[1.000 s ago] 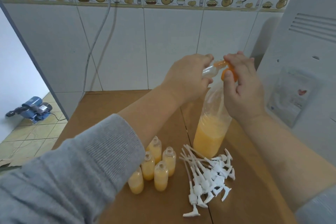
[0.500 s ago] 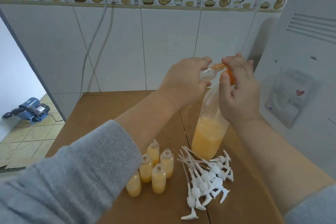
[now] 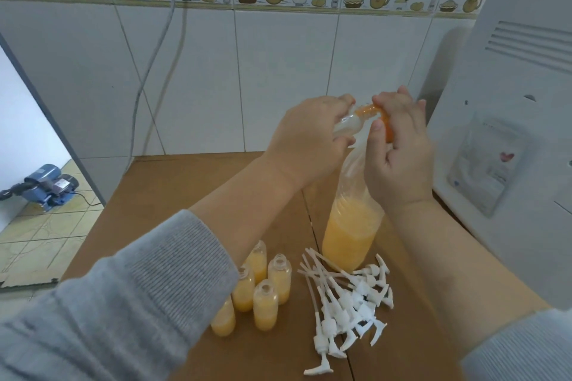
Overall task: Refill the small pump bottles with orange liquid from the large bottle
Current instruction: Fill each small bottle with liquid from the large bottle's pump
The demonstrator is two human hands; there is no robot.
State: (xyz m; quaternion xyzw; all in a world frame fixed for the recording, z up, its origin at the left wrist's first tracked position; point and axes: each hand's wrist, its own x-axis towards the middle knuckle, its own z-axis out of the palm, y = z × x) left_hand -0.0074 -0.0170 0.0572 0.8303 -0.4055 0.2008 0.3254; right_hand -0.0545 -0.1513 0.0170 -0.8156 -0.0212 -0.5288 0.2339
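Observation:
The large bottle stands on the brown table, clear plastic, about half full of orange liquid. My right hand grips its orange top. My left hand holds a small clear bottle on its side, mouth against that orange top. How much liquid is in the small bottle I cannot tell. Several small bottles filled with orange liquid stand uncapped near my left forearm. A heap of white pump heads lies to their right, in front of the large bottle.
A big white appliance stands close on the right, along the table's edge. The tiled wall is behind the table, with two cables hanging down it. A blue pump sits on the floor at the left.
Both hands stay at the large bottle's top with the small bottle held against it. Only the view has shifted a little.

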